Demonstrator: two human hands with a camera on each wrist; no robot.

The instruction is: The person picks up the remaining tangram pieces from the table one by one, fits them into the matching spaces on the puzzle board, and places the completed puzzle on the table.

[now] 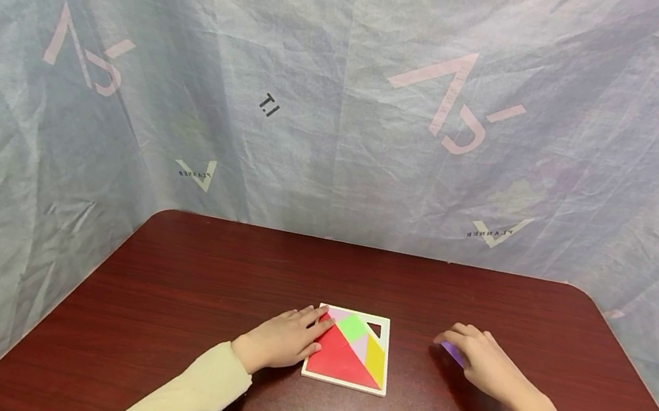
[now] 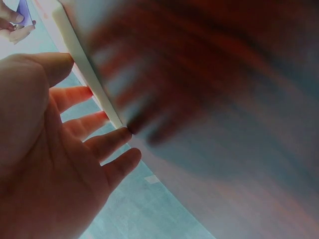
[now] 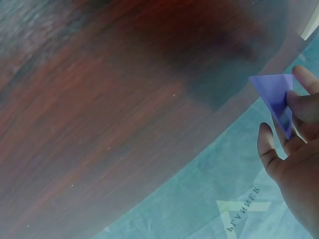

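A square tangram puzzle in a white frame (image 1: 342, 383) lies on the table. Inside it are a red piece (image 1: 339, 358), a green piece (image 1: 353, 327), a yellow piece (image 1: 375, 361) and pink ones; a dark gap shows at its far right corner. My left hand (image 1: 284, 340) rests on the frame's left side, fingers extended over the edge and onto the pieces. To the right of the puzzle, apart from it, my right hand (image 1: 488, 367) pinches a purple triangle (image 3: 274, 89) between thumb and fingers. In the head view the fingers cover part of that triangle.
The dark red wooden table (image 1: 214, 266) has rounded far corners. Grey cloth (image 1: 324, 161) with printed letters hangs behind it and along both sides. Table surface lies between the puzzle and my right hand.
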